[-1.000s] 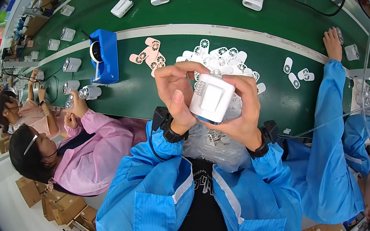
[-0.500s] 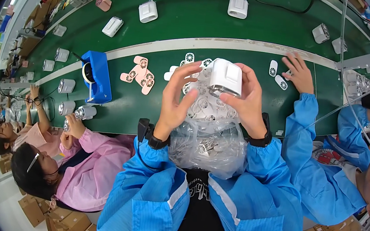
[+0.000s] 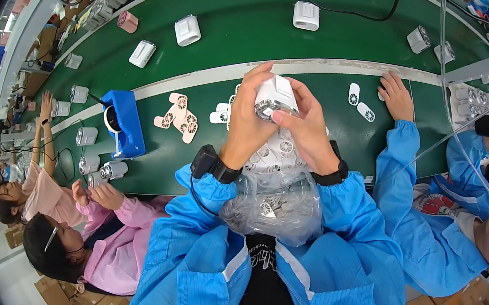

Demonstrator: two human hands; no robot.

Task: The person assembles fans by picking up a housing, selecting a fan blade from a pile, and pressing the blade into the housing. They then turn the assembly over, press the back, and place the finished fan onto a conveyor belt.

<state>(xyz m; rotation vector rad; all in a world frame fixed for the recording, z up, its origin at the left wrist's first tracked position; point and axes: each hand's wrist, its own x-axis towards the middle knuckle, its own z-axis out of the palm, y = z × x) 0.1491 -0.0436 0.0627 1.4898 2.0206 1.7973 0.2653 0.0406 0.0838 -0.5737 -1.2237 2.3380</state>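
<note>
A small white device housing (image 3: 275, 95) with a shiny silver open end is held up before me, tilted so that end faces me. My left hand (image 3: 247, 114) wraps its left side, fingers over the far edge. My right hand (image 3: 310, 124) grips its right side, thumb pressed near the silver rim. Below both hands lies a pile of white plates with spoked round vents (image 3: 267, 157), partly hidden by my hands. It spills from a clear plastic bag (image 3: 274, 209) by my body.
Pink vent plates (image 3: 179, 118) and a blue stand (image 3: 126, 124) lie to the left. White housings (image 3: 307, 16) stand on the green belt (image 3: 243, 23) beyond the pale divider. A co-worker in pink (image 3: 120, 253) sits left; another in blue (image 3: 403, 216) reaches in from the right.
My left hand has closed onto the housing, which was in the right hand alone. The housing has shifted left and its silver end has turned toward me. The right co-worker's hand has left the white plates.
</note>
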